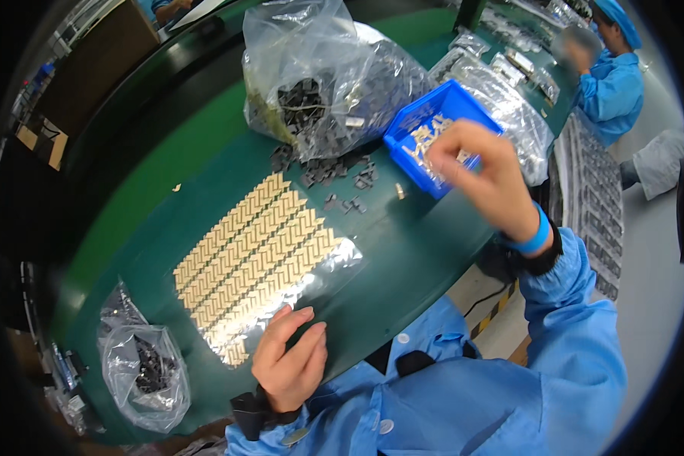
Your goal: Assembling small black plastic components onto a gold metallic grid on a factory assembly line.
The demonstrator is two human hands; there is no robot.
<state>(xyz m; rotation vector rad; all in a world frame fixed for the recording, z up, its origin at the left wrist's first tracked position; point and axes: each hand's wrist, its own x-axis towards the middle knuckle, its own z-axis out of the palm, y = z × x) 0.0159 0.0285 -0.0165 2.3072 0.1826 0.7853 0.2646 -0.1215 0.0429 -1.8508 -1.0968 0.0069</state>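
A clear plastic sheet (340,258) lies on the green table, covered with slanting rows of small cream-coloured pieces (243,262). At its near edge rests my left hand (290,361), its fingers loosely bent and apart, with nothing visible in them. My right hand (490,178) is over the front of a blue plastic bin (425,182), its thumb and fingers brought together. Whether something is between those fingertips is hidden by blur. Inside the bin are many loose cream pieces (425,133). One more small piece (400,191) lies on the table beside the bin.
Behind the sheet, dark small parts (323,173) spill from a large clear bag (304,45). A smaller bag (146,380) of dark parts sits at the near left. Bagged packs (501,99) lie beyond the bin. A co-worker in blue (612,83) sits at the far right.
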